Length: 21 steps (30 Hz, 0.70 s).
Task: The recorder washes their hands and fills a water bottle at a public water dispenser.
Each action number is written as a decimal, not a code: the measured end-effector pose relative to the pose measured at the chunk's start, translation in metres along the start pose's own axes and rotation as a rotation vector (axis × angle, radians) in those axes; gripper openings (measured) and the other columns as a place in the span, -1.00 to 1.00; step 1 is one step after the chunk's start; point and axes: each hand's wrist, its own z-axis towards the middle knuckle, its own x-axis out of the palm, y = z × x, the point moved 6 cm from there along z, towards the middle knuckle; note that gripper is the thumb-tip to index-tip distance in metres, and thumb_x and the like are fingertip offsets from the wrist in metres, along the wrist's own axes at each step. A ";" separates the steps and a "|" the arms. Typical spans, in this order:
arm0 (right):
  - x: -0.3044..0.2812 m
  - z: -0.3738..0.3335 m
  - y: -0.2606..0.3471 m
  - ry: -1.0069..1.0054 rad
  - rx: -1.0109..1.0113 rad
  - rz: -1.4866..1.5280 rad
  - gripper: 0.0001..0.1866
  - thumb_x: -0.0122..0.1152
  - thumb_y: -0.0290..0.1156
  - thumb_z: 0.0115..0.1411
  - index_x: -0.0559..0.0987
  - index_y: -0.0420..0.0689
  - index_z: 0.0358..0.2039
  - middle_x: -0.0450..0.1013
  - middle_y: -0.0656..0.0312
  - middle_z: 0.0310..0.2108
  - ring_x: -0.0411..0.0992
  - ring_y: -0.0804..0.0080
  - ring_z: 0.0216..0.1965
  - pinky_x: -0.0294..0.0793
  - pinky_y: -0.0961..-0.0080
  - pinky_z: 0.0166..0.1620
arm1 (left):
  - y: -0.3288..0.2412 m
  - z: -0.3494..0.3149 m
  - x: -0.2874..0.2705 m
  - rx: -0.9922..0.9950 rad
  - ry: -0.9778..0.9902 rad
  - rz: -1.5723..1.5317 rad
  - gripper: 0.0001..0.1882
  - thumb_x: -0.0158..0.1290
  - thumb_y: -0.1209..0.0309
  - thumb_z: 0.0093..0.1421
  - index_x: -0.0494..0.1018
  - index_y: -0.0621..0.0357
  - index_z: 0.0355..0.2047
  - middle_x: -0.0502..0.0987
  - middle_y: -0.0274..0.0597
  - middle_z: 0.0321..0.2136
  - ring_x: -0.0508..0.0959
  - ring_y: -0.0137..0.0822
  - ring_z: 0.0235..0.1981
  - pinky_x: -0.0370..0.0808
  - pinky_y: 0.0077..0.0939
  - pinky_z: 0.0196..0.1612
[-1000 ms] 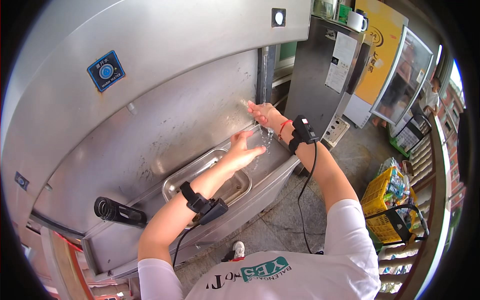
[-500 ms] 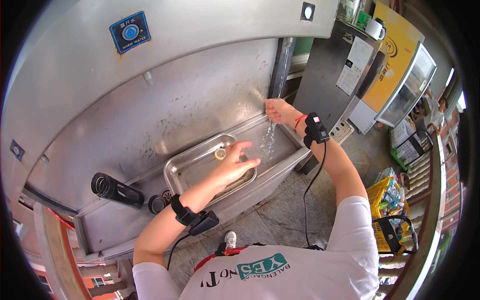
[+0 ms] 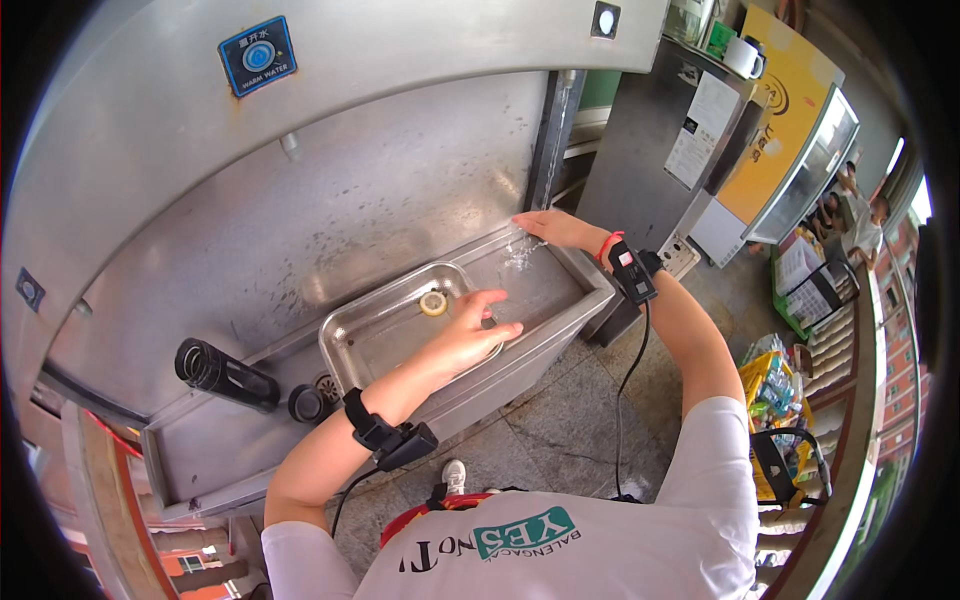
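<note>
Over the metal tray (image 3: pixel 340 350) my left hand (image 3: pixel 462 340) hangs with thumb and fingers apart and nothing in it. Inside the tray lies a round yellow slice (image 3: pixel 433 303), like lemon, close to that hand. My right hand (image 3: pixel 556 229) reaches to the right end of the steel trough sink (image 3: pixel 575 290), fingers stretched out and palm down, nothing visible in it. Just below its fingertips, water (image 3: pixel 518 252) splashes on the trough bottom; a thin stream runs down above the hand. The tray sits in the trough between its walls.
A black cylindrical bottle (image 3: pixel 228 378) lies in the left half of the trough, with a black round cap (image 3: pixel 309 403) beside a drain (image 3: pixel 327 388). A grey cabinet (image 3: pixel 650 150) stands beyond the right end. A yellow crate of bottles (image 3: pixel 775 410) is at right.
My right hand has moved slightly down and left, its fingers now straighter. The splash below is shorter and more spread. My left hand stays over the tray; the view has shifted slightly.
</note>
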 end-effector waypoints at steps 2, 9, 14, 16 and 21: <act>0.006 0.001 0.004 0.001 -0.098 -0.097 -0.42 -0.29 0.04 0.34 0.34 -0.13 0.15 0.28 0.05 0.16 0.22 0.12 0.19 0.17 0.27 0.22 | 0.001 -0.002 0.000 0.001 0.003 -0.019 -0.35 0.18 0.20 0.12 0.22 0.10 0.17 0.14 -0.03 0.13 0.18 -0.17 0.19 0.24 -0.34 0.15; 0.020 0.002 0.010 0.061 -0.174 -0.337 -0.36 -0.36 0.08 0.35 0.27 -0.16 0.19 0.24 0.05 0.18 0.07 0.08 0.27 0.04 0.30 0.29 | 0.005 -0.006 -0.005 -0.034 -0.013 -0.009 -0.33 0.18 0.16 0.11 0.21 0.08 0.18 0.11 -0.05 0.15 0.17 -0.17 0.20 0.28 -0.34 0.13; 0.017 0.013 0.013 0.157 -0.265 -0.329 -0.34 -0.37 0.12 0.33 0.39 -0.21 0.08 0.31 0.00 0.11 0.11 0.05 0.23 0.16 0.28 0.22 | 0.010 -0.012 -0.009 -0.072 -0.019 -0.042 -0.32 0.18 0.13 0.11 0.21 0.03 0.18 0.09 -0.05 0.18 0.15 -0.18 0.21 0.30 -0.31 0.10; 0.019 0.018 0.015 0.245 -0.218 -0.325 -0.32 -0.36 0.14 0.33 0.43 -0.24 0.03 0.33 -0.03 0.08 0.16 0.03 0.20 0.20 0.25 0.18 | 0.014 -0.016 -0.010 -0.087 -0.008 -0.063 -0.32 0.18 0.13 0.11 0.20 0.01 0.19 0.08 -0.07 0.19 0.14 -0.19 0.22 0.31 -0.29 0.08; 0.021 0.029 0.017 0.244 -0.033 -0.340 -0.28 -0.34 0.16 0.31 0.49 -0.30 -0.10 0.40 -0.12 -0.05 0.34 -0.05 0.02 0.27 0.19 0.10 | 0.020 -0.025 -0.017 -0.125 -0.030 -0.118 -0.32 0.18 0.14 0.12 0.19 -0.02 0.20 0.11 -0.12 0.19 0.12 -0.20 0.23 0.30 -0.28 0.08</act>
